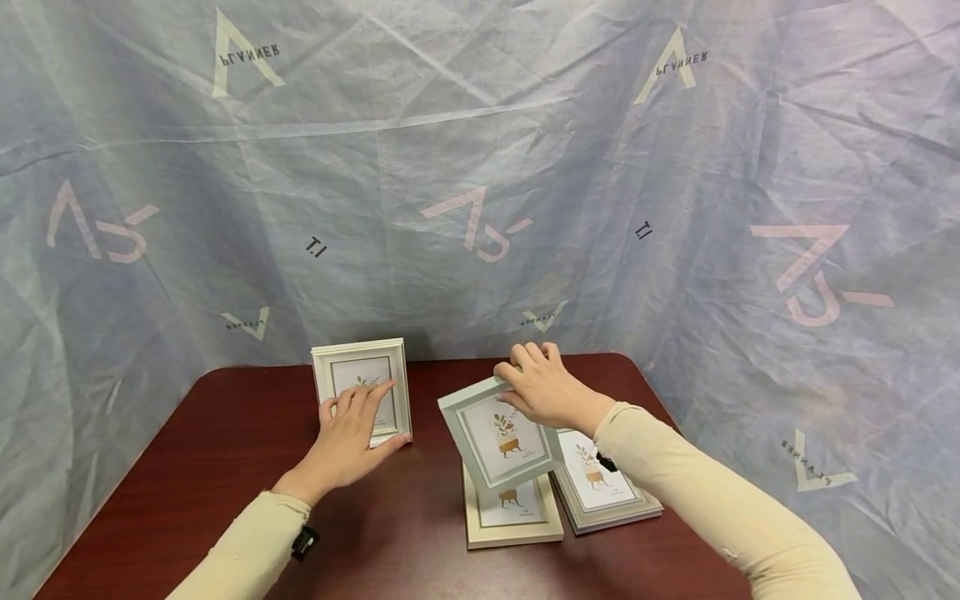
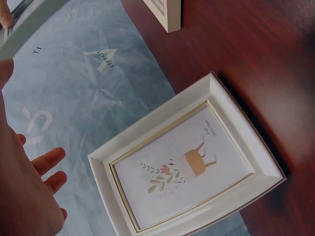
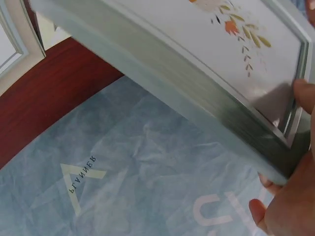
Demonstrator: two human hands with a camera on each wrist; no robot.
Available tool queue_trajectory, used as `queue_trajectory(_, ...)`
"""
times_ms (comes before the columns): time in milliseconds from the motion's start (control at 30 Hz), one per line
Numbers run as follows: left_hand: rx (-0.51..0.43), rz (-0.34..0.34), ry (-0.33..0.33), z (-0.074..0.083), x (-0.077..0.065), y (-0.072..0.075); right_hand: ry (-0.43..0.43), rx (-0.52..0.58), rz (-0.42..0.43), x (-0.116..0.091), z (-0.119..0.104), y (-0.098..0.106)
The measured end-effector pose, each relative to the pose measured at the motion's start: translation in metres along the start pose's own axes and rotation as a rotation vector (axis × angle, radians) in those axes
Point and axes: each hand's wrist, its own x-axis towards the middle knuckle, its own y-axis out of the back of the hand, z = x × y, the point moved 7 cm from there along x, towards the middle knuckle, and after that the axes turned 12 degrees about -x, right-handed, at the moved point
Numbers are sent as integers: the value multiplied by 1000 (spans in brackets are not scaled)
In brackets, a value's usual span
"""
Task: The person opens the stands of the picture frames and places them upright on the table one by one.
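At least four picture frames show, each partly covered or cropped. One, a pale green frame (image 1: 504, 442), hangs tilted above the dark red table (image 1: 420, 521); the right hand (image 1: 542, 387) grips its upper right corner, thumb on the front and the other fingers curled behind, partly out of sight. The right wrist view crops both this frame and the hand, leaving only the flower end of its plant print.

Left of it, a white frame (image 2: 183, 164) with a gold inner line stands upright on the table. In the head view the left hand (image 1: 352, 433) covers much of its print; the left wrist view shows that print whole but cuts off the bottom corner. The left hand's fingers are loosely extended, spread and gripping nothing, and that closer view shows them just beside the frame, apart from it.

Below the green frame lies a cream frame (image 1: 513, 533), its upper part hidden. Beside it, under the right forearm, lies a beige frame (image 1: 603, 483) with a greyish lower edge; whether that edge belongs to a second frame, I cannot tell. The right sleeve (image 1: 712, 492) hides most of a black device (image 1: 606, 461). Creases distort lettering on the grey-blue cloth (image 1: 480, 150) behind.
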Motion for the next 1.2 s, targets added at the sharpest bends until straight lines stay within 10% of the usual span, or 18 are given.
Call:
queue_trajectory(567,10,-49,-48,6,0,1,162,230,-31,-6,-3,6)
queue_trajectory(1200,15,-75,-98,16,-1,3,380,354,399,-20,-9,32)
